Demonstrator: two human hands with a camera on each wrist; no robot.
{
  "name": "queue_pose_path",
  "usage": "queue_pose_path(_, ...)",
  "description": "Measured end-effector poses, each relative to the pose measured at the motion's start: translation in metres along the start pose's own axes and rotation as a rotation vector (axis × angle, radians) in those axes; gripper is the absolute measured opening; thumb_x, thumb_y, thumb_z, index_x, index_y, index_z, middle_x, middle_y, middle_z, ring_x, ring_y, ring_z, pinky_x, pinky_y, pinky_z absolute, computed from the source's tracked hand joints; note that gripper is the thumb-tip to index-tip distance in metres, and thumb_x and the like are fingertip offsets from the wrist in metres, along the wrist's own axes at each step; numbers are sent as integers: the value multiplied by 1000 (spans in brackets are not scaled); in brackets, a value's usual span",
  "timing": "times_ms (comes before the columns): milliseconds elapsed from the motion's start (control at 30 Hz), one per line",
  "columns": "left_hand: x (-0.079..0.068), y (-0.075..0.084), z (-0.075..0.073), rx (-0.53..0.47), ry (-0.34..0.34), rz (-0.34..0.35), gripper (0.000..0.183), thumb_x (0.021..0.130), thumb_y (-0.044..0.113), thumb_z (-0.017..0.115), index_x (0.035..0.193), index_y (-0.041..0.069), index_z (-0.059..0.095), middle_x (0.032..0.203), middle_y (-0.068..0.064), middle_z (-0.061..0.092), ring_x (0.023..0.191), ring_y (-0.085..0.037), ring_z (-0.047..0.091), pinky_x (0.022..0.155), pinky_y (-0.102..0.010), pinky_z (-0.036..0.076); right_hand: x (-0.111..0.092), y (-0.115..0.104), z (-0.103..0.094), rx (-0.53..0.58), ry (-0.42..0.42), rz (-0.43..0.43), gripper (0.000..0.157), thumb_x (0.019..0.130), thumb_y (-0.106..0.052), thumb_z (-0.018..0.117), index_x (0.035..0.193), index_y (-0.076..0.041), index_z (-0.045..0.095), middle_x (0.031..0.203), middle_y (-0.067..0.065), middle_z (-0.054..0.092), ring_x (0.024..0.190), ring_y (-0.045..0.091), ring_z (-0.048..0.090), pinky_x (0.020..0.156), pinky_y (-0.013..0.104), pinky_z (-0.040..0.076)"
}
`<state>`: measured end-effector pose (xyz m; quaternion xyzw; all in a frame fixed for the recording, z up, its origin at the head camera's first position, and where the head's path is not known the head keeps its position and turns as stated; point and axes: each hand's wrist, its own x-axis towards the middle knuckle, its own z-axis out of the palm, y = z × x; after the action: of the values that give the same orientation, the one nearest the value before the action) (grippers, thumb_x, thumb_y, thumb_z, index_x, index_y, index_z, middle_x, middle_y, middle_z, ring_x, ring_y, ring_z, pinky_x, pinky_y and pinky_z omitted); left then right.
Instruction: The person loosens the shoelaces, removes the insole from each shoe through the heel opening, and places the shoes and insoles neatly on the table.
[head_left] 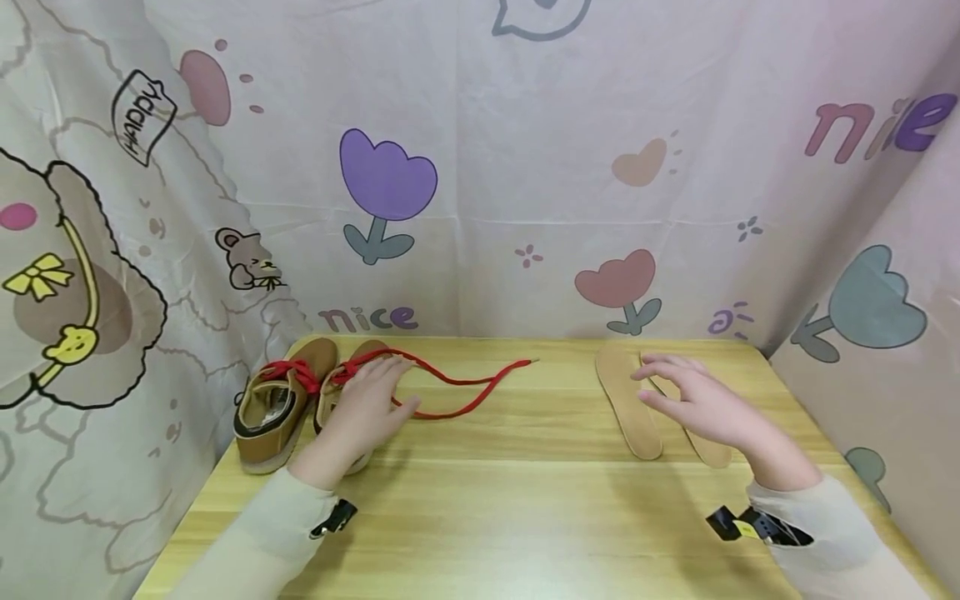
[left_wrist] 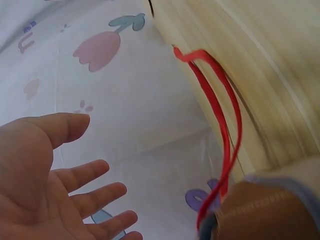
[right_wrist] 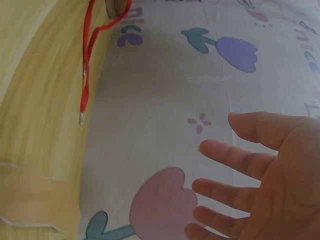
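My left hand point(head_left: 367, 412) hovers over the nearer of two brown shoes, hiding much of it; its fingers are spread and hold nothing. The other brown shoe point(head_left: 273, 417) stands at the table's left, its red laces tied across the top. From the covered shoe a long red shoelace point(head_left: 465, 408) trails in a loop to the right. My right hand point(head_left: 697, 400), fingers loosely bent and holding nothing, is above two tan insoles. One insole point(head_left: 626, 408) lies in full view; the other insole point(head_left: 708, 450) is partly hidden under the hand.
The wooden table point(head_left: 480, 517) ends at a printed curtain point(head_left: 495, 167) along its back. More curtain hangs at the left and right sides. Each sleeve bears a black wrist strap, such as the right strap point(head_left: 780, 529).
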<state>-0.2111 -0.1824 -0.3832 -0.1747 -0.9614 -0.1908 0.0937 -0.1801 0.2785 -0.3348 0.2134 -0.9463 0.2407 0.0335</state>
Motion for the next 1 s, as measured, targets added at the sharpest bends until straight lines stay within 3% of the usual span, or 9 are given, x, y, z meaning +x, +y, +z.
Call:
queue_pose_path(567, 21, 39, 23, -30, -40, 76, 59, 98, 42, 61, 147, 11, 50, 154, -15, 43, 142, -41, 35, 109, -68, 28, 24, -13, 28, -41, 56, -62, 32, 99, -26, 64, 126, -9, 65, 150, 22, 45, 138, 50, 33, 107, 68, 27)
queue_pose_path(1000, 28, 58, 29, -23, -54, 65, 67, 100, 53, 54, 153, 15, 42, 158, -12, 37, 145, -38, 30, 114, -63, 26, 38, -25, 36, -24, 72, -59, 42, 100, -28, 63, 136, -7, 58, 151, 23, 42, 140, 48, 30, 109, 66, 26)
